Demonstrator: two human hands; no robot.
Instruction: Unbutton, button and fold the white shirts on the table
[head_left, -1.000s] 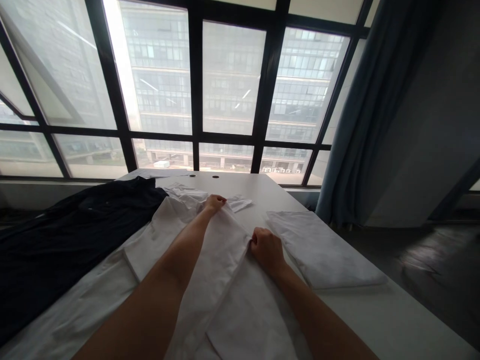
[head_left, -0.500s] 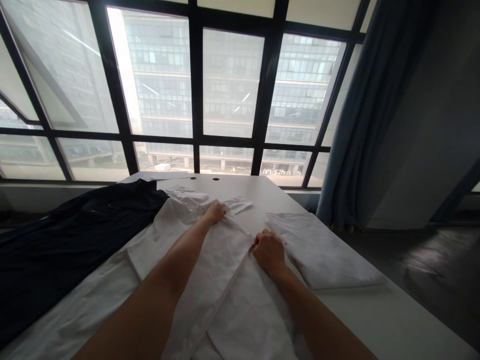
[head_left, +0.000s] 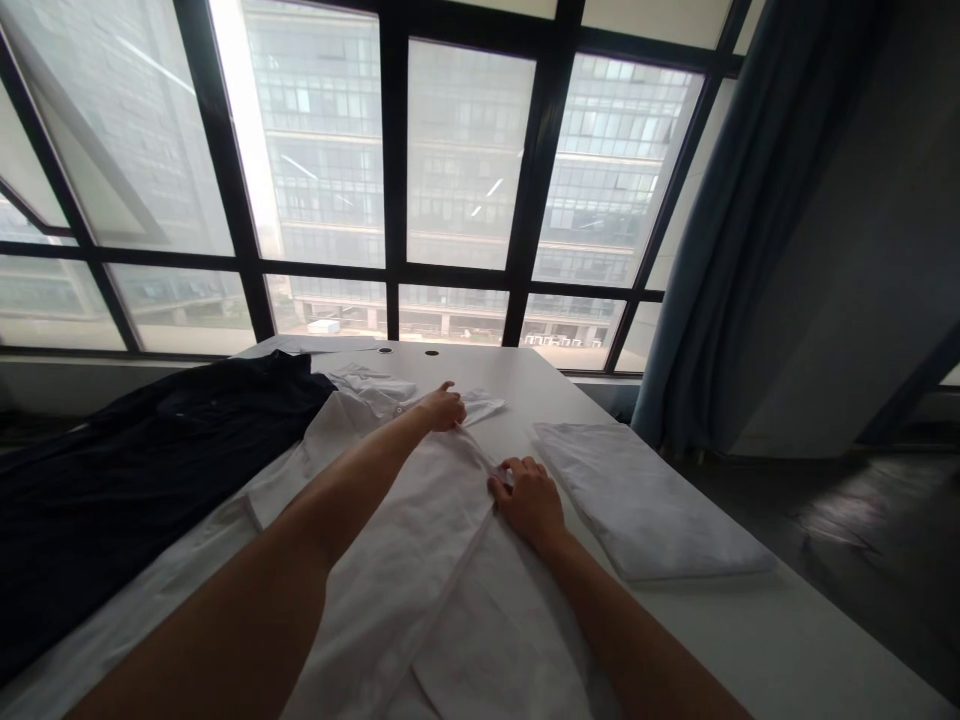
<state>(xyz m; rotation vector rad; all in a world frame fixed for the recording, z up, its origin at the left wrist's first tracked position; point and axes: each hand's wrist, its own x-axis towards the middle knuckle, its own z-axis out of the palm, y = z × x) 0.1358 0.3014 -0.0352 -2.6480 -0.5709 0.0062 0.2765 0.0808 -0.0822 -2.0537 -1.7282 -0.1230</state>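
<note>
A white shirt (head_left: 397, 520) lies spread along the table under both my arms. My left hand (head_left: 444, 408) is at its far right part, closed on the cloth with one finger sticking out. Nearer to me and further right, my right hand (head_left: 531, 498) pinches the shirt's right edge, a small fold of cloth showing by the thumb. Between the two hands that edge runs in a fairly straight line. The fingertips of my left hand are partly hidden.
Dark navy clothing (head_left: 165, 440) lies along the left side. A folded white cloth item (head_left: 652, 500) rests near the right edge of the white table (head_left: 720, 640). Beyond are large windows (head_left: 465, 160); a blue curtain (head_left: 720, 250) hangs at right.
My left hand has shifted slightly right, and one finger now sticks out. My right hand has moved a little left along the shirt's edge, its fingers less tightly curled.
</note>
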